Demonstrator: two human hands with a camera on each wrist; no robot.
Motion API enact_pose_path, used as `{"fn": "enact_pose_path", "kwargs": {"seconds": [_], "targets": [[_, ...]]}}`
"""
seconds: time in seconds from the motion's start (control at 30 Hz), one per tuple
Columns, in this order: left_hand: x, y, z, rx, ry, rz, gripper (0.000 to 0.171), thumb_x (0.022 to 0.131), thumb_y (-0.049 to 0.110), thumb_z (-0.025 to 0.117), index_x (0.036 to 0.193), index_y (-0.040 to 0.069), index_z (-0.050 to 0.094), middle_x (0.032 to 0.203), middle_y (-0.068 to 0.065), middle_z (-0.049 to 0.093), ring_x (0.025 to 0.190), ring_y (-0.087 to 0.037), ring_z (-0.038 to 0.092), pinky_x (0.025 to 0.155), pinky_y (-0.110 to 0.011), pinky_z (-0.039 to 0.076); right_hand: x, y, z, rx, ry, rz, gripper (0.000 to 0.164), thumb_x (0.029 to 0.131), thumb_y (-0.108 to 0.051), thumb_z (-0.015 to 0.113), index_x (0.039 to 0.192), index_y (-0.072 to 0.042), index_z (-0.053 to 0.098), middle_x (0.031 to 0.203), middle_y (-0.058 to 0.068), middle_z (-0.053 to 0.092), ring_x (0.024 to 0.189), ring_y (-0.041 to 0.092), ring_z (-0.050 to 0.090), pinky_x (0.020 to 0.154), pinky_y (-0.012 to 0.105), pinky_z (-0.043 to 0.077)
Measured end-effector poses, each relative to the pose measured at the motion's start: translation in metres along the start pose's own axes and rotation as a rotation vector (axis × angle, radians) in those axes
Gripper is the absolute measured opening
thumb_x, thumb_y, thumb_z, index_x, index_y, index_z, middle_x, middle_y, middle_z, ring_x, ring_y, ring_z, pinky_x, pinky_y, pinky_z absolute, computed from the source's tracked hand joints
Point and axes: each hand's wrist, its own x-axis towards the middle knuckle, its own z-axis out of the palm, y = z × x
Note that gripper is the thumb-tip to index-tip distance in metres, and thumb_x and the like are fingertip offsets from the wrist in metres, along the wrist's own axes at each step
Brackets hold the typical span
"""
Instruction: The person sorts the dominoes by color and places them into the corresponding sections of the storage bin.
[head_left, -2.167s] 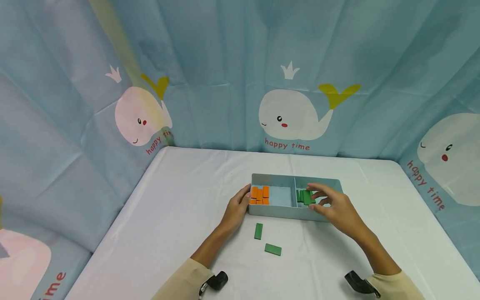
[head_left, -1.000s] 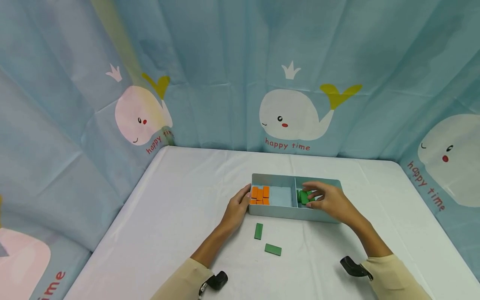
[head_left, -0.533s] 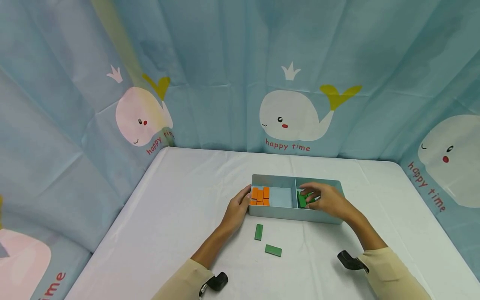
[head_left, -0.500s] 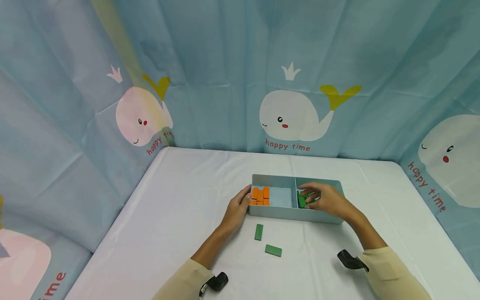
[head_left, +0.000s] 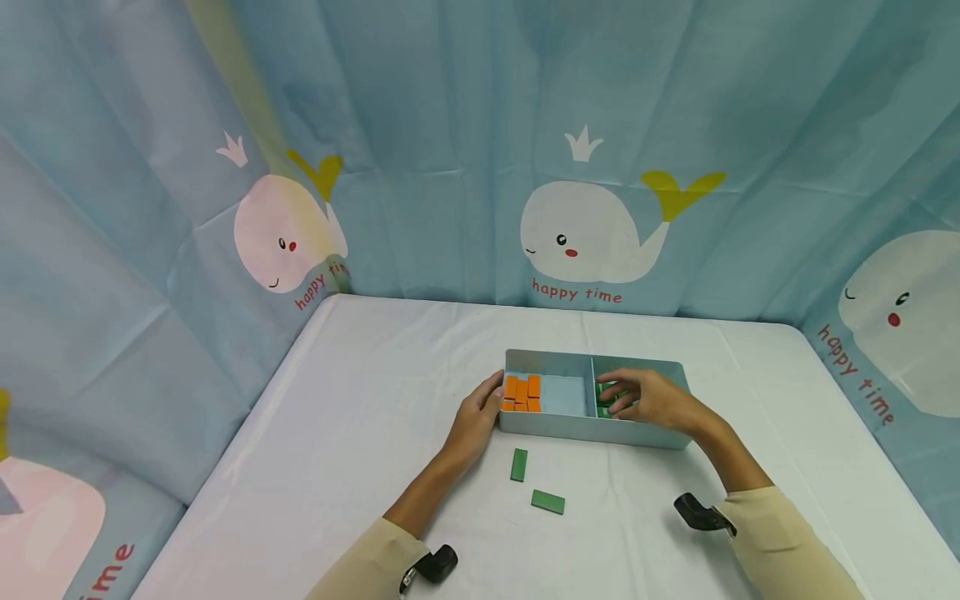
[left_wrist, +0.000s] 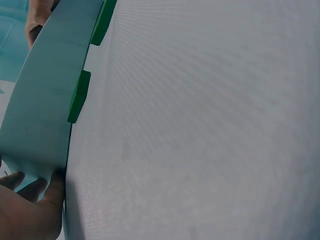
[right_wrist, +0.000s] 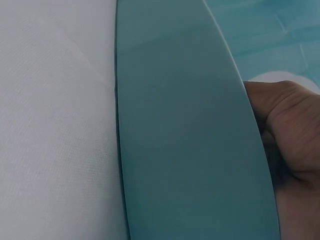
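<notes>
A blue-grey open box [head_left: 592,427] with one divider stands on the table. My left hand [head_left: 472,421] rests its fingers against the box's left end; the left wrist view shows its fingertips [left_wrist: 56,176] touching that end wall. My right hand [head_left: 656,398] reaches over the front wall into the right compartment, fingers bent, thumb and fingertips down among several green domino-like blocks [head_left: 603,412]. Its fingers partly cover these blocks, and I cannot tell whether they pinch one. In the right wrist view, the front wall [right_wrist: 190,130] hides the fingertips.
Several orange blocks [head_left: 521,390] lie grouped at the left of the left compartment. Two loose green blocks, one nearer the box [head_left: 519,465] and one further forward [head_left: 548,502], lie on the white cloth [head_left: 375,400]. A whale-print curtain [head_left: 450,125] hangs behind the table.
My right hand has shifted slightly left and deeper into the right compartment. The green blocks under its fingers have moved toward the divider. My left hand stays at the box's end.
</notes>
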Motion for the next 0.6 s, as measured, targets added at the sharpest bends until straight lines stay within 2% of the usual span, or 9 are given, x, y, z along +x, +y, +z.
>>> {"fn": "enact_pose_path", "kwargs": {"seconds": [0.13, 0.4, 0.6], "targets": [[0.000, 0.000, 0.000, -0.003, 0.000, -0.003, 0.055, 0.116, 0.031, 0.043, 0.166, 0.008, 0.035, 0.170, -0.009, 0.039, 0.160, -0.029, 0.031, 0.132, -0.052, 0.023, -0.003, 0.000, 0.000, 0.026, 0.018, 0.008, 0.062, 0.092, 0.007, 0.074, 0.149, 0.010, 0.051, 0.127, 0.029, 0.068, 0.104, 0.033, 0.074, 0.084, 0.030, 0.065], [0.001, -0.002, 0.000, -0.009, -0.003, -0.001, 0.055, 0.117, 0.031, 0.043, 0.166, 0.008, 0.035, 0.170, -0.009, 0.039, 0.160, -0.030, 0.030, 0.132, -0.052, 0.023, -0.013, -0.003, -0.001, -0.007, 0.107, -0.023, 0.062, 0.093, 0.000, 0.078, 0.150, 0.007, 0.052, 0.127, 0.028, 0.067, 0.109, 0.038, 0.072, 0.083, 0.028, 0.064], [0.001, -0.002, 0.000, -0.016, -0.007, 0.008, 0.055, 0.117, 0.029, 0.042, 0.166, 0.007, 0.034, 0.170, -0.011, 0.038, 0.160, -0.030, 0.030, 0.132, -0.052, 0.023, -0.022, -0.005, 0.002, 0.016, 0.183, -0.031, 0.060, 0.094, -0.003, 0.078, 0.149, 0.004, 0.055, 0.126, 0.028, 0.067, 0.107, 0.030, 0.072, 0.085, 0.028, 0.064]]}}
